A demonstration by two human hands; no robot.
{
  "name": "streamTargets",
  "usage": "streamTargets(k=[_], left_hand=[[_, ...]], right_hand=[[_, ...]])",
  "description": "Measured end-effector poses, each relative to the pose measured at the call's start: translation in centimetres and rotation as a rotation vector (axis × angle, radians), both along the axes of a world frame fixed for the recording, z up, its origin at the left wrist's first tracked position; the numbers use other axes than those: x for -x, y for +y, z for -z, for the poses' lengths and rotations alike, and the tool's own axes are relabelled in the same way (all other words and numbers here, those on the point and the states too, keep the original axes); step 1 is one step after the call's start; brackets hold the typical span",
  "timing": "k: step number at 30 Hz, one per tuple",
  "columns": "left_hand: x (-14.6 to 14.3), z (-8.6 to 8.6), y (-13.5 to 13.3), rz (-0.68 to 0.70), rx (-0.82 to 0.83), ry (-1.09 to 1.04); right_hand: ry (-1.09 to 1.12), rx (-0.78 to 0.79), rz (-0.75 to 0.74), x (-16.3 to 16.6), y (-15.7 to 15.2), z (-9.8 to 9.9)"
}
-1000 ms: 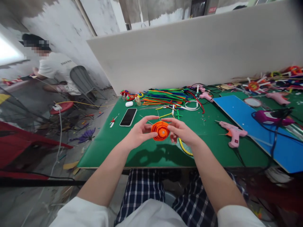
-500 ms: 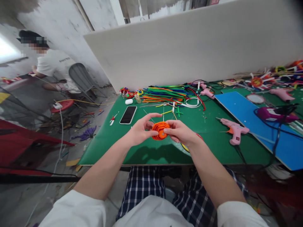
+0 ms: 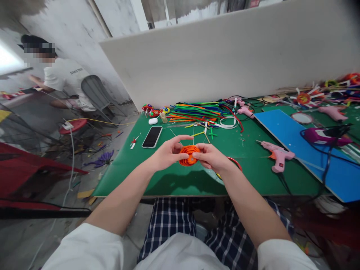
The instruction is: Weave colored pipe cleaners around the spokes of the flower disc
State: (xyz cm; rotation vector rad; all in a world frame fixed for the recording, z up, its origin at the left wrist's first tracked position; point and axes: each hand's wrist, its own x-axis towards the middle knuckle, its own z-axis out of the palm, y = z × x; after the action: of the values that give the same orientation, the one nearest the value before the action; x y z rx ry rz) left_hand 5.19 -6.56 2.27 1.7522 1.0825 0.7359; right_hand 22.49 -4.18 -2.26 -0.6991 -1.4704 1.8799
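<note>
An orange coiled rosette (image 3: 188, 155), wound like a flower, is held between both hands above the green table (image 3: 168, 180). My left hand (image 3: 166, 153) grips its left side with thumb and fingers curled round it. My right hand (image 3: 213, 157) pinches its right side. Thin sticks poke up from behind the rosette. A red and yellow hoop (image 3: 234, 164) lies on the table just under my right wrist.
A black phone (image 3: 152, 137), a white earbud case (image 3: 153, 121) and a pile of coloured sticks (image 3: 197, 111) lie farther back. A pink glue gun (image 3: 277, 155) and a blue board (image 3: 303, 146) are to the right. A white partition (image 3: 225, 56) stands behind. A seated person (image 3: 64, 80) is at the far left.
Both hands have closed in tighter on the orange rosette and tilted it flatter; the right fingers went from spread to pinching. The red hoop now shows by the right wrist.
</note>
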Motion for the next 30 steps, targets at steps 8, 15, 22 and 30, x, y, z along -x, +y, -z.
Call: streamTargets(k=[8,15,22,30], left_hand=[[0.6,-0.7,0.4,0.070,0.053,0.062],[0.8,-0.3,0.6,0.102,0.032,0.103],[1.0,-0.6,0.1,-0.028,-0.235,0.303],[0.7,0.5,-1.8,-0.393,-0.338,0.401]], right_hand=[[-0.023,-0.011,0.017,0.1,0.2,0.3],[-0.031,-0.015,0.012,0.2,0.4,0.9],[0.016,0.043,0.058,0.1,1.0,1.4],[0.209,0.254,0.066,-0.4,1.9,1.9]])
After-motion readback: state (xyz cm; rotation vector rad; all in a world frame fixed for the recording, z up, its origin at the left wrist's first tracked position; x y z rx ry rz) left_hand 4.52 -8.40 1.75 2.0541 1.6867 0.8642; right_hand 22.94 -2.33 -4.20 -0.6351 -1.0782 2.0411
